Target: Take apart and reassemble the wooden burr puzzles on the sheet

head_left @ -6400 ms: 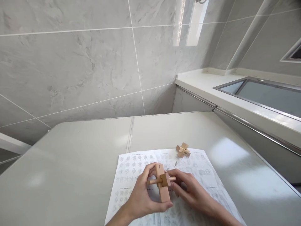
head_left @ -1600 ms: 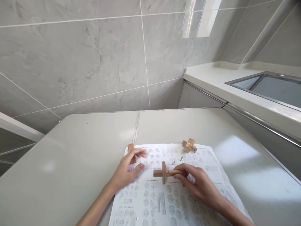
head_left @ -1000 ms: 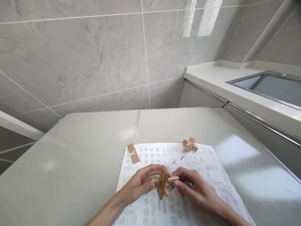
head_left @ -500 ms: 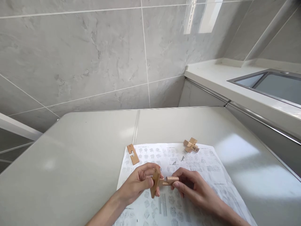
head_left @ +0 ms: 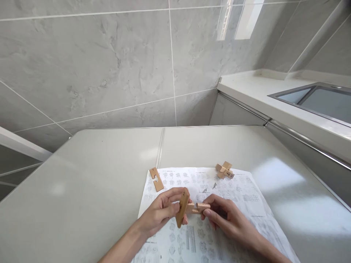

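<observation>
My left hand (head_left: 164, 210) grips a flat wooden puzzle piece (head_left: 182, 208) that stands on edge, marked with a number near its top. Between thumb and fingers of my right hand (head_left: 226, 215) is the end of a notched wooden puzzle bar (head_left: 197, 208). The bar's left end meets the flat piece; how far it passes into it is hidden. Both pieces are held above a printed instruction sheet (head_left: 257, 208). Beyond my left hand lies another flat wooden piece (head_left: 158, 181) with a cut-out, at the sheet's upper left corner.
An assembled cross-shaped wooden puzzle (head_left: 225, 170) with numbers on it rests at the sheet's far right edge. The sheet lies on a pale folding table (head_left: 109, 175). Behind is a grey tiled wall (head_left: 115, 65); a white counter (head_left: 246, 86) with a sink runs along the right.
The notched bar has turned slightly, so its notch shows more clearly. The flat piece in my left hand has tilted a little. The whole view has shifted slightly.
</observation>
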